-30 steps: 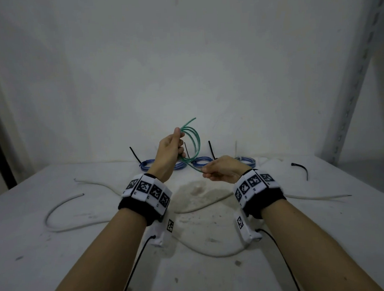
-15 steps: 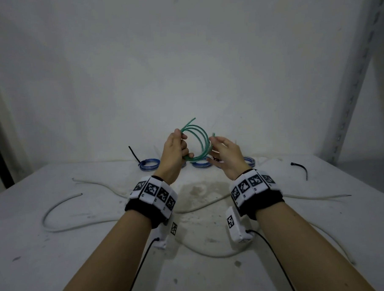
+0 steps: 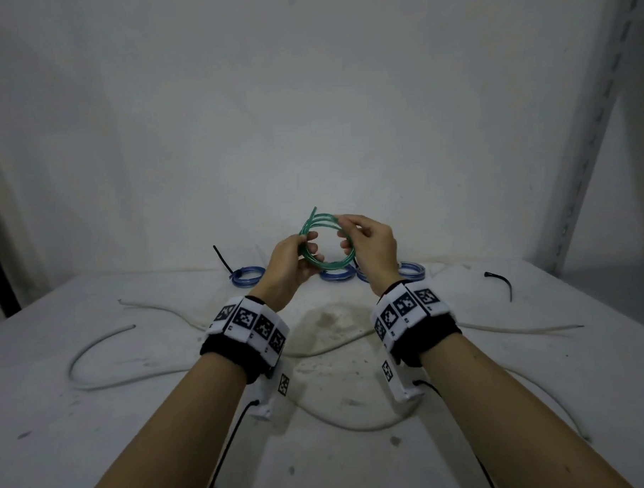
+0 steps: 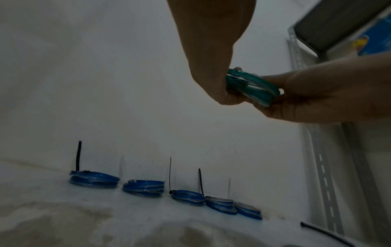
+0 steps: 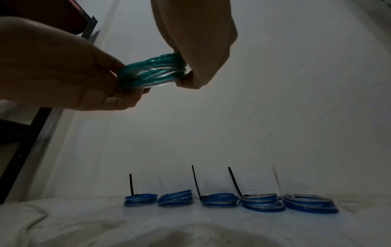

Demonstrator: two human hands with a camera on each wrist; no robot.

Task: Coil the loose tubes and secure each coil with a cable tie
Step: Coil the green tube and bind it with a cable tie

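Head view: green translucent tube coil (image 3: 326, 243) upright above table's (image 3: 100, 438) far edge, left hand (image 3: 288, 262) and right hand (image 3: 372, 243) pinching opposite sides; loose black cable tie (image 3: 501, 282) lies nearer right hand.

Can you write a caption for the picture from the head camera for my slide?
Both hands, left hand and right hand, hold a green tube coil above the table.

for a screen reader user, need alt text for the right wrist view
Two hands, the left hand and right hand, hold a green tube coil in the air between them. Below, five blue tube coils sit in a row, cable-tie tails sticking up.
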